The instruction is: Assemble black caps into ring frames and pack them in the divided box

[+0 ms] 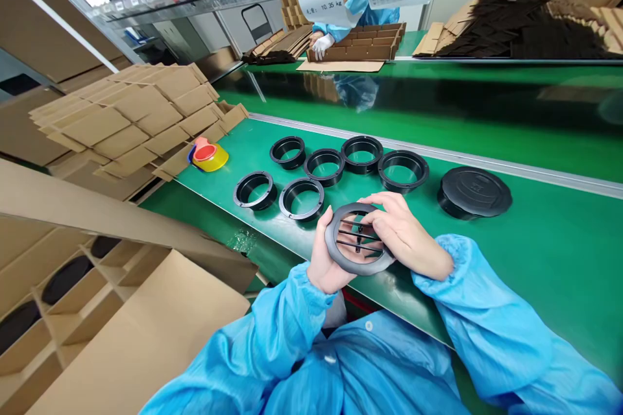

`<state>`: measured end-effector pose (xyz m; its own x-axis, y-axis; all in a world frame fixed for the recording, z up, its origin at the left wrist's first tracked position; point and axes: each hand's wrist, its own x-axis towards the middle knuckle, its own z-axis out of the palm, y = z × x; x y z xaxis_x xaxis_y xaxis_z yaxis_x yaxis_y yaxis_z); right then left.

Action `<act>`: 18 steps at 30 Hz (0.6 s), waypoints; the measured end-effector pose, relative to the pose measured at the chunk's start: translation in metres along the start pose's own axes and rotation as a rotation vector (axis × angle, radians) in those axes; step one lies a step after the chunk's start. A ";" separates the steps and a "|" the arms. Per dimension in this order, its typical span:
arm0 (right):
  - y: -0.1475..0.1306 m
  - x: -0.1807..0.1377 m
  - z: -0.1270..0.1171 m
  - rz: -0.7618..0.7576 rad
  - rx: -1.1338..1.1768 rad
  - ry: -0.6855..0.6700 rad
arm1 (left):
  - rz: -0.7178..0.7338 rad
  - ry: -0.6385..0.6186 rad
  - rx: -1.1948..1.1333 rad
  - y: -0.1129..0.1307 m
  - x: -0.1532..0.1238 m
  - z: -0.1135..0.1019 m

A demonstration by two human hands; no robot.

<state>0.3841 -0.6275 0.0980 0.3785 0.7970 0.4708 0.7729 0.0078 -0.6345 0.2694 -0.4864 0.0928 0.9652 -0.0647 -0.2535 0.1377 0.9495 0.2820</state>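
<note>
A round black air vent (359,238) with thin crosswise slats is held over the near edge of the green work surface. My left hand (324,266) cups it from the left and below, its palm showing through the slats. On the right side of the vent, my right hand (406,240) has its fingers curled over the rim and against the slats. Just beyond stand several open black rings (324,179) in two loose rows. A black disc-shaped piece (474,191), its top closed, lies to the right of them.
Yellow and red tape rolls (211,157) sit near folded cardboard dividers (141,117) on the left. An open carton (146,331) with black round parts in cells stands at lower left. Across the green belt (413,110), another person's gloved hand (322,45) touches brown dividers.
</note>
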 end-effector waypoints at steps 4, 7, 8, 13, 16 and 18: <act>0.005 -0.002 0.006 -0.004 -0.047 -0.002 | 0.038 0.120 -0.019 0.004 0.004 -0.001; 0.005 -0.004 0.020 -0.138 -0.249 -0.060 | 0.125 0.257 -0.058 0.008 0.009 -0.001; 0.006 -0.005 0.025 -0.185 -0.314 -0.100 | 0.145 0.310 -0.065 0.008 0.011 -0.001; 0.007 -0.011 0.039 -0.094 -0.361 -0.199 | 0.185 0.338 0.023 0.003 0.013 0.004; 0.005 -0.011 0.032 0.029 -0.165 -0.231 | 0.114 0.226 0.142 -0.003 0.010 0.002; 0.009 -0.004 0.018 0.078 -0.112 -0.190 | 0.134 0.151 0.262 -0.004 0.010 -0.005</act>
<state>0.3803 -0.6197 0.0788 0.3447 0.8919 0.2928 0.8007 -0.1166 -0.5876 0.2772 -0.4895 0.0845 0.9373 0.1203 -0.3269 0.0831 0.8341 0.5452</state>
